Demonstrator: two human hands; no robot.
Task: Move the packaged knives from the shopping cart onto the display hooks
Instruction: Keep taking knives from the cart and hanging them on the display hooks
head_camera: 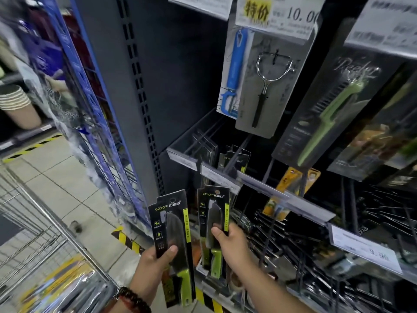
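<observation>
My left hand grips a stack of black packaged knives with green handles, held upright in front of the dark rack. My right hand pinches one more packaged knife by its right edge, its top just below a display hook that carries several of the same packs. The wire shopping cart stands at lower left, with yellow and clear packages blurred inside it.
Peelers hang above: a blue one, a steel one and a green one. Price-tag strips jut out from the hook ends. A blue wire rack stands left of the grey upright. Bare hooks fill the lower right.
</observation>
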